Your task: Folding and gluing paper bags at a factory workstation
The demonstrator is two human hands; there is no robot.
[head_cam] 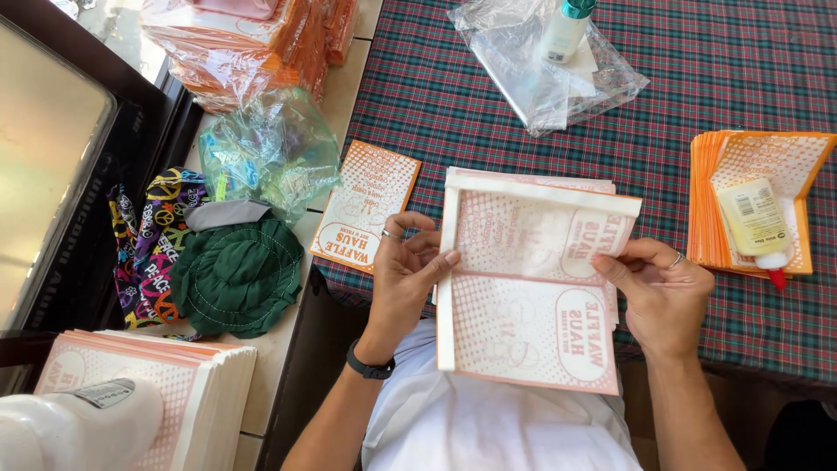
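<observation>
From the head camera, the left hand (403,270) and right hand (660,292) each pinch a side of a half-folded printed paper sheet (527,292) between them; finished orange bags (754,205) under a glue bottle (757,225) lie beyond the right hand, unfolded sheets (139,384) outside the left.

the pink-and-white printed paper bag (532,288) at centre frame looks matt and thin, creased at its fold. the red-green checked woven tablecloth (697,96) is soft and dull. the clear crinkled plastic wrapper (540,78) at top shines glossy; the dark green stitched cloth hat (235,275) at left looks coarse.
</observation>
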